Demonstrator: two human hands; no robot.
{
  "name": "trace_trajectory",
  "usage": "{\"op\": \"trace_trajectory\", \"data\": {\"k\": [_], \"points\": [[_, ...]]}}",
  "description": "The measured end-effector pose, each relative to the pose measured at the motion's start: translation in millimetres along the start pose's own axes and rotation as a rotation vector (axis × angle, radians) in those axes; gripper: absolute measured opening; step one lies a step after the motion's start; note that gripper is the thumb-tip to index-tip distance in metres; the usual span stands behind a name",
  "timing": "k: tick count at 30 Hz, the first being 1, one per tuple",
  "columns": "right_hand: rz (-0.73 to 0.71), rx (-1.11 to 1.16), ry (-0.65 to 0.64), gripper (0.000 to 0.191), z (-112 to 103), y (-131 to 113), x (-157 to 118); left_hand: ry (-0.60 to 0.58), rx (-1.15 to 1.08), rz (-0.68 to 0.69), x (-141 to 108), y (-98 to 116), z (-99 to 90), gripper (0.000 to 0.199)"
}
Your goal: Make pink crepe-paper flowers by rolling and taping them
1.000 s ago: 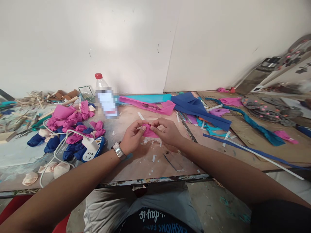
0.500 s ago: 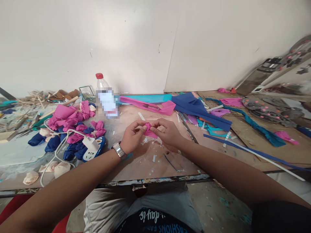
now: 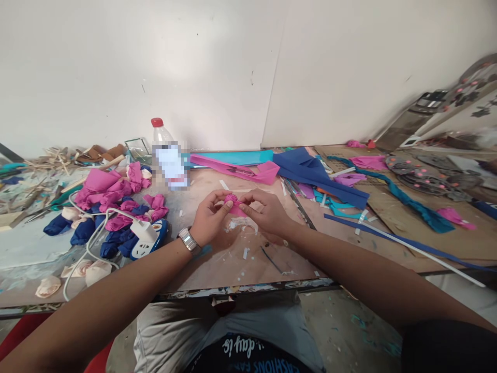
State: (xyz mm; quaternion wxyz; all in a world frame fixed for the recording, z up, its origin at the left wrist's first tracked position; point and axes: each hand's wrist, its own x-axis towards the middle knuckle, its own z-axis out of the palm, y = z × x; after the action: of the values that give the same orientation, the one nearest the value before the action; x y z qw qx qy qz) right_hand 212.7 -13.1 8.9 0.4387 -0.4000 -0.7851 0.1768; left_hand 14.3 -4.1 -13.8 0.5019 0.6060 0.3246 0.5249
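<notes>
Between my two hands is a small pink paper flower (image 3: 232, 199), a rolled bud with a short flat strip hanging below it. My left hand (image 3: 213, 213), with a metal watch on the wrist, pinches its left side between thumb and fingers. From the other side my right hand (image 3: 261, 208) pinches the strip near the base of the bud, thumb toward me. Part of the flower is hidden by the fingertips. On the tabletop (image 3: 229, 267) just below lie whitish glue smears and small paper scraps.
To the left are finished pink, blue and cream paper flowers (image 3: 103, 189), with a power strip (image 3: 149, 241) and its white cable among them. A red-capped bottle (image 3: 160, 132) stands behind. Pink strips (image 3: 248, 172) and blue paper (image 3: 306, 168) lie at the back; a white stick (image 3: 423, 251) lies right.
My fingers have shifted slightly around the pink flower, and its hanging strip now shows less below the bud. The rest of the table stays as it was.
</notes>
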Motion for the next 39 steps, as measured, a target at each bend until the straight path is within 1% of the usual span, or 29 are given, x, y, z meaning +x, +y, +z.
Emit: {"op": "trace_trajectory", "data": {"k": [6, 10, 13, 15, 18, 21, 24, 30, 33, 35, 39], "points": [[0.0, 0.014, 0.027, 0.014, 0.1, -0.1, 0.0, 0.012, -0.028, -0.013, -0.3, -0.3, 1.3, 0.04], [-0.025, 0.023, 0.037, 0.013, 0.3, 0.4, 0.1, -0.002, -0.07, -0.052, -0.7, -1.1, 1.9, 0.042], [-0.029, 0.024, 0.036, 0.011, 0.1, 0.8, -0.3, 0.012, -0.091, -0.073, -0.8, -1.7, 2.5, 0.043], [-0.036, 0.016, 0.034, 0.013, -0.2, 1.3, -0.8, 0.024, -0.1, -0.077, -0.5, -2.2, 2.8, 0.043], [-0.082, -0.005, 0.032, 0.02, -0.6, 1.7, -1.1, 0.023, -0.121, -0.093, -0.1, -2.9, 3.0, 0.044], [-0.134, -0.003, 0.011, 0.014, -1.3, 0.8, -0.2, 0.011, -0.129, -0.108, 0.0, -3.0, 3.1, 0.045], [-0.15, 0.003, 0.01, 0.009, -2.0, -0.2, 0.8, 0.009, -0.11, -0.093, -0.7, -2.4, 3.0, 0.044], [-0.209, -0.021, 0.053, 0.011, -3.0, -1.3, 1.1, -0.005, -0.114, -0.049, -1.5, -0.3, 3.0, 0.041], [-0.24, -0.015, 0.051, 0.009, -3.5, -2.7, 1.6, -0.006, -0.118, -0.037, -1.5, 0.6, 3.5, 0.04], [-0.221, 0.007, 0.043, 0.009, -3.4, -3.8, 1.7, -0.016, -0.123, -0.026, -1.7, 1.3, 3.9, 0.04], [-0.084, 0.069, 0.048, 0.01, -1.5, -6.7, 0.8, -0.037, -0.12, 0.003, -2.5, 2.4, 4.5, 0.04]]}}
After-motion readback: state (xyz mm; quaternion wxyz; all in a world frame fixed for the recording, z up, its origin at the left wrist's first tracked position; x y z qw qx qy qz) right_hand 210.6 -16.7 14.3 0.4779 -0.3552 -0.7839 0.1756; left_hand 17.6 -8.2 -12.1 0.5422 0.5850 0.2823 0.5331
